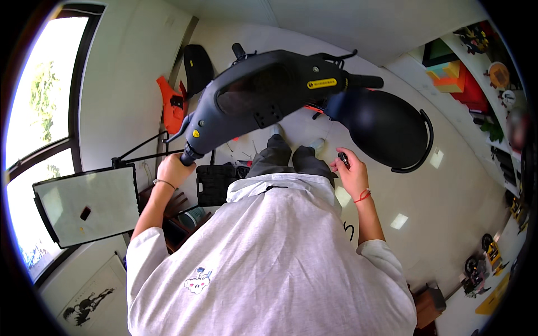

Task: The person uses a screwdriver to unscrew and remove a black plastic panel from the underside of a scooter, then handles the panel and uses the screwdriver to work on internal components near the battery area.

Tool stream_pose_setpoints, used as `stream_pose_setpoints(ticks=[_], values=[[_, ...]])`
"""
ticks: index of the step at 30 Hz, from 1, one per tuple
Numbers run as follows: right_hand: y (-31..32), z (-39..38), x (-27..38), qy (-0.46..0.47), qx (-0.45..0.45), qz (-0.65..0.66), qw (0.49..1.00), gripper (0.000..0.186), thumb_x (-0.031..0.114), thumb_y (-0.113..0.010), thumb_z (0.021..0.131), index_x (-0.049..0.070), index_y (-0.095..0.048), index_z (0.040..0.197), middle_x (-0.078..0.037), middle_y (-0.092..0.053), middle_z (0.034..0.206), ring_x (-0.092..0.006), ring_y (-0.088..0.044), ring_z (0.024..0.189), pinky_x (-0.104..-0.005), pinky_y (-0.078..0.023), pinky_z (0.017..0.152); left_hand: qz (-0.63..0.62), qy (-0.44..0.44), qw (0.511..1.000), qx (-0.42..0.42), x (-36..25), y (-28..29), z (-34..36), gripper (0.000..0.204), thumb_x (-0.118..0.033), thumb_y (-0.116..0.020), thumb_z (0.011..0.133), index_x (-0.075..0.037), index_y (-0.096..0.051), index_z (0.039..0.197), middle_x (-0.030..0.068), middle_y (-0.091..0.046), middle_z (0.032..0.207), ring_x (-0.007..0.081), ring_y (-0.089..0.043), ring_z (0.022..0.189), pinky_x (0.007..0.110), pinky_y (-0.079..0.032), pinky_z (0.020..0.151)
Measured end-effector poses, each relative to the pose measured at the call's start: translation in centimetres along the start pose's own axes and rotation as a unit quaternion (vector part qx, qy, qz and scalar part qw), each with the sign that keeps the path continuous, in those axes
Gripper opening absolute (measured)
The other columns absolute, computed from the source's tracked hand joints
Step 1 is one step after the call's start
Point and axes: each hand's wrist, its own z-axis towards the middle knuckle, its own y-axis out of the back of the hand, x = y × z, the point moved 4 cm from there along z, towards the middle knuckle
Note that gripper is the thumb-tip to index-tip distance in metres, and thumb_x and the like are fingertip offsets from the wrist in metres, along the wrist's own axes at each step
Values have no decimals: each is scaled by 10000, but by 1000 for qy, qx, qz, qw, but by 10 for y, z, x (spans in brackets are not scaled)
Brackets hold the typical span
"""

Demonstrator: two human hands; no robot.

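Observation:
A black electric scooter stands before me, its handlebar cover point(269, 92) spanning the view with a yellow label near the far-side grip. My left hand point(175, 171) is closed round the end of the near-side handlebar grip point(190, 154), just below a brake lever. Away from the scooter, beside my right thigh, my right hand point(353, 175) is closed on a small black key fob point(343, 160); the fingers partly cover it. The scooter's rounded black seat point(389, 129) lies to the right.
An orange body panel point(172, 106) and a black panel point(198, 70) lean by the left wall. An open black tool case point(214, 185) lies on the floor near several loose tools. A whiteboard point(92, 201) stands left; shelves point(476, 70) line the right wall.

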Motion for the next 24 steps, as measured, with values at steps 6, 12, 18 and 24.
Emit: stream_pose_setpoints(ticks=[6, 12, 18, 24], values=[[-14, 32, -24, -18, 56, -63, 996, 213, 81, -563, 896, 3, -586, 1093, -100, -695, 767, -166, -679, 672, -276, -531, 638, -54, -66, 990, -108, -13, -41, 1, 284, -331, -702, 663, -81, -646, 785, 171, -643, 700, 371, -630, 702, 443, -511, 662], [-38, 38, -46, -29, 94, -96, 991, 196, 81, -559, 899, 1, -577, 1077, -97, -692, 762, -170, -681, 679, -278, -528, 638, -130, -66, 975, -167, -18, -72, -20, 286, -296, -726, 639, -79, -606, 781, 178, -618, 651, 377, -620, 638, 440, -497, 581], [-67, 31, -38, -70, 100, -51, 991, 185, 34, -559, 892, -3, -560, 1073, -110, -687, 771, -137, -664, 675, -252, -523, 642, -275, -60, 955, -90, -34, -122, -45, 284, -286, -723, 652, -83, -610, 814, 171, -613, 637, 368, -624, 630, 437, -499, 575], [-105, 30, -8, -122, 84, 63, 987, 189, 19, -544, 897, -17, -546, 1082, -101, -661, 827, -123, -626, 702, -237, -491, 666, -249, -135, 958, -53, -19, -100, -31, 262, -296, -692, 667, -112, -622, 841, 120, -626, 623, 322, -629, 587, 408, -506, 553]])
